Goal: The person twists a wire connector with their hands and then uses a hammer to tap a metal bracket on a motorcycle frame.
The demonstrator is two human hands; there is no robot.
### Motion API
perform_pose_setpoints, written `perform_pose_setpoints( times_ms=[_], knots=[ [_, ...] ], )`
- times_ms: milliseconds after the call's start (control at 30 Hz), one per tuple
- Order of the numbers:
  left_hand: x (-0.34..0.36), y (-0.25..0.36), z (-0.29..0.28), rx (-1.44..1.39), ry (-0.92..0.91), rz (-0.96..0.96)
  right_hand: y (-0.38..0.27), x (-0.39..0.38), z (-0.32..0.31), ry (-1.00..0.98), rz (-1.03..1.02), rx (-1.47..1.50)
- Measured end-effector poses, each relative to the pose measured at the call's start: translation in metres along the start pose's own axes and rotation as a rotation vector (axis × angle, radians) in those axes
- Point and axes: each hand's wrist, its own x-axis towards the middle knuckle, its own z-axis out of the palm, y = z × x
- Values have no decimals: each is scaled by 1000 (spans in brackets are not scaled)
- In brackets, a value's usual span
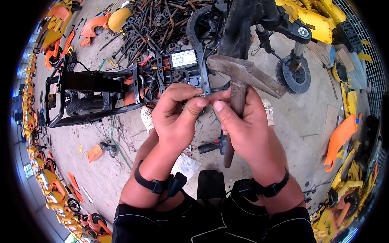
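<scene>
My left hand (175, 115) is closed in a pinch on a small shiny metal piece (203, 95), too small to name. Gripped in my right hand (251, 121) is a hammer (239, 73) with a rusty, wedge-ended head at the top and its handle hanging down past the palm. The right thumb and fingertip come close to the left fingertips; whether they touch the small piece I cannot tell. Just beyond both hands lies a black scooter frame (139, 89) with loose wiring and a silver box (183, 59) mounted on it.
A cordless drill (212, 146) and a clear plastic bag (185, 165) lie on the floor between my legs. Rusty metal parts (154, 30) are heaped behind the frame. A wheel (293, 75) stands at right. Yellow and orange body panels (342, 137) line both sides.
</scene>
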Motion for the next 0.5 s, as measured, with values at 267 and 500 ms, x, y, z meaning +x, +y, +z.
perform_pose_setpoints(
  times_ms=[267, 500],
  knots=[
    [11, -2, 0, 190, -49, 130, 8, 12, -4, -37, -50, 213],
    [22, 13, -17, 458, -163, 431, -1, 8, -1, -12, 72, 113]
  ],
)
